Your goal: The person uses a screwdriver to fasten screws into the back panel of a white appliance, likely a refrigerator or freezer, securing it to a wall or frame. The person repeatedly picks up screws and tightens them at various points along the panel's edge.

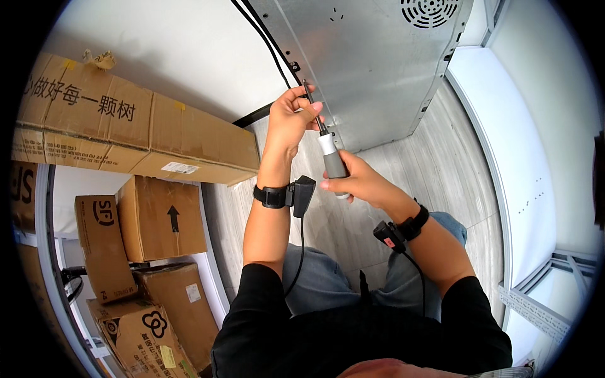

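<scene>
A screwdriver (335, 162) with a grey and white handle and a thin dark shaft points up and slightly left. My right hand (365, 181) is wrapped round its handle. Higher up, the fingers of my left hand (291, 120) close around the shaft close to its tip. That tip reaches the left edge of a large grey metal panel (372, 75), which has small screws or holes along its rim. Whether the tip touches a screw there, or a screw sits on it, I cannot tell.
A long cardboard box (135, 120) lies at the left, above stacked smaller cartons (165, 220) beside a metal post. Black cables (265, 38) run down next to the panel. Wood-look floor (441, 164) spreads below. A grey metal rack (542, 302) stands at the lower right.
</scene>
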`<state>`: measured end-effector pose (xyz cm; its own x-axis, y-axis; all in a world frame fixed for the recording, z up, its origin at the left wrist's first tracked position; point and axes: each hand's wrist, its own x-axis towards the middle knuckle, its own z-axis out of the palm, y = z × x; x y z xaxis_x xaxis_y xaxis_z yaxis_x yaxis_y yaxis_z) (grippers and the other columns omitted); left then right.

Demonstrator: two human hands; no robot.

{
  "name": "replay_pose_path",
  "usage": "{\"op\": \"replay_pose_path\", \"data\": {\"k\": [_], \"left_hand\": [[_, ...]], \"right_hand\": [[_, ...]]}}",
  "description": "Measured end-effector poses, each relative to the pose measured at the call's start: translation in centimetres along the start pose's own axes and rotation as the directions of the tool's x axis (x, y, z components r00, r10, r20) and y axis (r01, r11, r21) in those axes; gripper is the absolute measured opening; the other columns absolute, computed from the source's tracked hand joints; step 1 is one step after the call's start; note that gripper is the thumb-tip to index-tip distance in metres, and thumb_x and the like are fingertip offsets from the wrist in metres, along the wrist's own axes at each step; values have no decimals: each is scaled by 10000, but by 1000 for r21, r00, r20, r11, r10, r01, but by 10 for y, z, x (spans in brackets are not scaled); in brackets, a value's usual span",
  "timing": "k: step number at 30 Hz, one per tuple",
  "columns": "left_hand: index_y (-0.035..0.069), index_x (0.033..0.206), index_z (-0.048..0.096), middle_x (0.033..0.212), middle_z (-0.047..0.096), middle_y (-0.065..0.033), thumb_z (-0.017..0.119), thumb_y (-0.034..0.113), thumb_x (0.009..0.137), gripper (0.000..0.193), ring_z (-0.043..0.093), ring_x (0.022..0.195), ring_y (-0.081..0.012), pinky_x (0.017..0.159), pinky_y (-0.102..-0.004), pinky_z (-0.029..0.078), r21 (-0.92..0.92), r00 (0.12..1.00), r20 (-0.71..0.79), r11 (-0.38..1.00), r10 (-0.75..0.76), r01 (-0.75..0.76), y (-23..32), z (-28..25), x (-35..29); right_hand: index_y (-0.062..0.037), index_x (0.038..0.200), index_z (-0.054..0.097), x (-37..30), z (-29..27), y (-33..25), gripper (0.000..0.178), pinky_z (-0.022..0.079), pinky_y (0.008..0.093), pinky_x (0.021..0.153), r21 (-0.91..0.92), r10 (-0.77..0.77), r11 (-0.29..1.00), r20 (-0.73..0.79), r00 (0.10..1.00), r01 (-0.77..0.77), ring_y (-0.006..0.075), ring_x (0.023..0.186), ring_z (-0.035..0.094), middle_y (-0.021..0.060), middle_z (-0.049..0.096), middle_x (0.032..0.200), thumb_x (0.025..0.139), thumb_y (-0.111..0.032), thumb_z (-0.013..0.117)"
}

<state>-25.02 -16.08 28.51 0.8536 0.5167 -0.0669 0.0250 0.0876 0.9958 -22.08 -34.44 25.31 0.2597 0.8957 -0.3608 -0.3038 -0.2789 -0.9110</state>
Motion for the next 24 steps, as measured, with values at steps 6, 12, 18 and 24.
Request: {"op": "replay_pose_path", "data": {"k": [6,12,18,24], "left_hand": [[-32,1187,499,881,671,-136,550,14,889,305,665,684,-188,596,-286,566,-112,997,6,991,-79,79,7,0,-2],[-24,1178,501,821,651,-86,580,49,891,307,651,675,-170,598,-278,551,-116,999,-26,992,-47,44,7,7,-3],[-24,1148,515,708,595,-7,655,45,850,337,639,651,-144,589,-281,545,-42,999,-40,999,5,-7,-7,5,0],[-28,1150,516,714,599,-17,644,48,859,327,648,647,-154,579,-280,545,-35,1000,-27,999,1,-2,-5,5,-7]], "right_hand": [[-29,1256,427,-1,-11,5,499,506,259,542,338,-74,941,189,979,6,155,881,629,101,611,1060,809,-104,634],[-17,1221,456,3,-7,13,497,475,260,576,148,-89,985,12,996,86,112,778,574,40,575,909,783,-87,681],[22,1054,517,6,-1,14,486,437,275,606,-70,-125,991,-118,985,117,127,751,544,73,557,865,699,-181,779],[27,1022,509,4,2,18,505,435,292,612,-185,-193,970,-177,965,160,143,731,542,82,552,855,677,-213,789]]}}
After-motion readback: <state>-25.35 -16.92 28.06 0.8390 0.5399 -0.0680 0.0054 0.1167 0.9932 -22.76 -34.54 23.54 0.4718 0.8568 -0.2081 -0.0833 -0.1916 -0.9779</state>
